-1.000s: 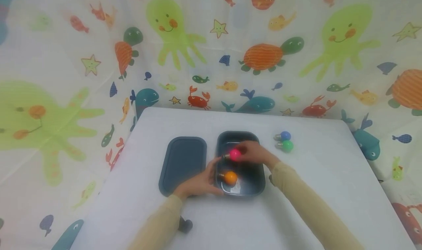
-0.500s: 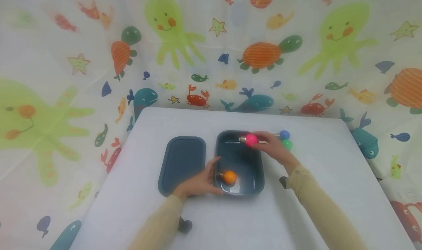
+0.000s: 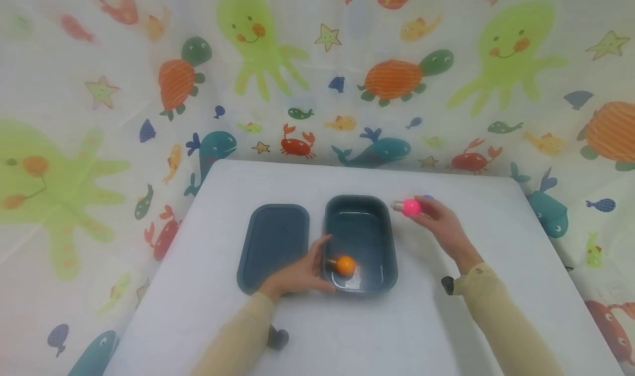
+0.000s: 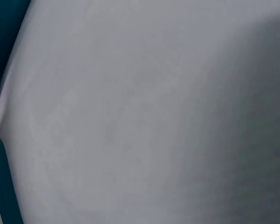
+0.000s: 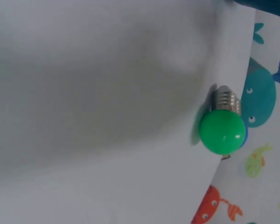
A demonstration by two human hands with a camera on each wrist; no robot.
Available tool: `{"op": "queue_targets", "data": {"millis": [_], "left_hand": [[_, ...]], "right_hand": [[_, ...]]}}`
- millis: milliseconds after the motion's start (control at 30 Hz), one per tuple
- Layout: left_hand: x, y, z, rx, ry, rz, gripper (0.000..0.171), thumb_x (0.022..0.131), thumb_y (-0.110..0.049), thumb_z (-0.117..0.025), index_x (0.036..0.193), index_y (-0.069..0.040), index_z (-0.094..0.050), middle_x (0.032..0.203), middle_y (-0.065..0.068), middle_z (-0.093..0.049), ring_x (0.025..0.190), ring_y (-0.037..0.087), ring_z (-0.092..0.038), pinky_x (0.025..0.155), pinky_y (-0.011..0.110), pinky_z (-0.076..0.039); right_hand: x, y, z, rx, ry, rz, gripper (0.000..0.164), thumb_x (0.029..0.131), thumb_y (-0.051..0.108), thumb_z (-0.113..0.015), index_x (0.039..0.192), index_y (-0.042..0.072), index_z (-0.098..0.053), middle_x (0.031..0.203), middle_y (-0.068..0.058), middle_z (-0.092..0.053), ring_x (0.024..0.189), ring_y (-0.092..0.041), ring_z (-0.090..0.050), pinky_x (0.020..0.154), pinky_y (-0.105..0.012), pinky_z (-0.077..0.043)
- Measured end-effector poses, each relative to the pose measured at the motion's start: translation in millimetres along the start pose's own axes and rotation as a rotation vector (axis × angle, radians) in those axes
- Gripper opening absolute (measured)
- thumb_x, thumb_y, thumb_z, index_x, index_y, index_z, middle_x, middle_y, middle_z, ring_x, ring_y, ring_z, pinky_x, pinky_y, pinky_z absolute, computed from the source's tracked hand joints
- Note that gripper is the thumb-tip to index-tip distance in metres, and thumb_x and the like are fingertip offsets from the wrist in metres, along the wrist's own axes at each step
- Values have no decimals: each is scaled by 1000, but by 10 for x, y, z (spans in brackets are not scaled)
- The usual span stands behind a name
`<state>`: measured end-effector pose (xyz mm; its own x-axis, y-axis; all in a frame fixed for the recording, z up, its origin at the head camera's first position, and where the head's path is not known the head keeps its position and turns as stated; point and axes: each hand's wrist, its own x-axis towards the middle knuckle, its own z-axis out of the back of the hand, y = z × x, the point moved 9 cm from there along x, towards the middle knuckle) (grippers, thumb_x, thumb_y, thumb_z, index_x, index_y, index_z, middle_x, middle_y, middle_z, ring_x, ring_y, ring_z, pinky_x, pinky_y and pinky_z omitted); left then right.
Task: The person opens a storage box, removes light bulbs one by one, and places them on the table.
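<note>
My right hand [image 3: 446, 230] pinches a pink light bulb [image 3: 411, 207] by its round end, its metal screw base pointing left, just right of the dark blue container [image 3: 390, 238]. Inside the container an orange light bulb [image 3: 345, 266] lies near the front left. My left hand [image 3: 297, 274] rests against the container's left side, thumb and fingers spread along its wall. A green light bulb [image 5: 222, 132] lies on the table in the right wrist view; the right hand hides it in the head view. A blue light bulb [image 3: 428, 198] barely shows behind that hand.
The flat dark blue lid [image 3: 275, 243] lies left of the container, partly under the left hand in the head view. A white table [image 3: 357, 337] bears everything. Behind it hangs a curtain [image 3: 288, 12] printed with sea animals.
My right hand has carried the pink bulb from over the container out past its right edge. The left hand has stayed beside the container, and the orange bulb lies as before.
</note>
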<state>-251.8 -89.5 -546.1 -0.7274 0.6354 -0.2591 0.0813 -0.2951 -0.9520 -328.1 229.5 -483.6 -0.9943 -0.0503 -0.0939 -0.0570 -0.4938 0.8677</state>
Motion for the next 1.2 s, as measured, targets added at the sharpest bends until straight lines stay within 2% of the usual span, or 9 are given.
{"op": "queue_targets", "data": {"millis": [233,400,600,900,1200], "left_hand": [[-38,-8,-88,11,-18,3,113,73,-29,-87,151,-46,-7,164,3,4,148,21,-12,115,37,-28],[-65,-12,-146,26,-28,3,112,73,-29,-87,150,-49,-7,164,4,4,148,21,-13,115,36,-29],[-94,1,-219,21,-37,6,112,73,-30,-87,150,-50,-7,164,4,4,148,22,-12,115,36,-29],[-113,-5,-266,11,-45,13,112,73,-29,-87,149,-51,-7,164,2,3,148,22,-13,115,36,-29],[-113,-17,-268,15,-43,14,112,73,-29,-87,149,-51,-7,164,3,4,148,21,-12,115,37,-29]], "right_hand": [[-114,-245,246,-24,-39,-33,77,87,55,-66,149,18,-41,147,-8,-45,136,-31,-37,106,-60,-35],[-198,-393,375,-42,-21,-70,80,88,59,-62,151,17,-37,151,-11,-40,139,-35,-32,108,-63,-32],[-300,-559,476,-91,3,-84,79,89,58,-60,149,11,-39,150,-16,-41,139,-38,-31,107,-64,-31],[-384,-807,476,-93,63,-129,79,91,54,-61,149,6,-36,149,-21,-38,138,-43,-31,108,-64,-32],[-398,-888,417,-105,90,-133,75,93,49,-62,147,3,-37,149,-25,-36,138,-47,-30,107,-63,-33]]}}
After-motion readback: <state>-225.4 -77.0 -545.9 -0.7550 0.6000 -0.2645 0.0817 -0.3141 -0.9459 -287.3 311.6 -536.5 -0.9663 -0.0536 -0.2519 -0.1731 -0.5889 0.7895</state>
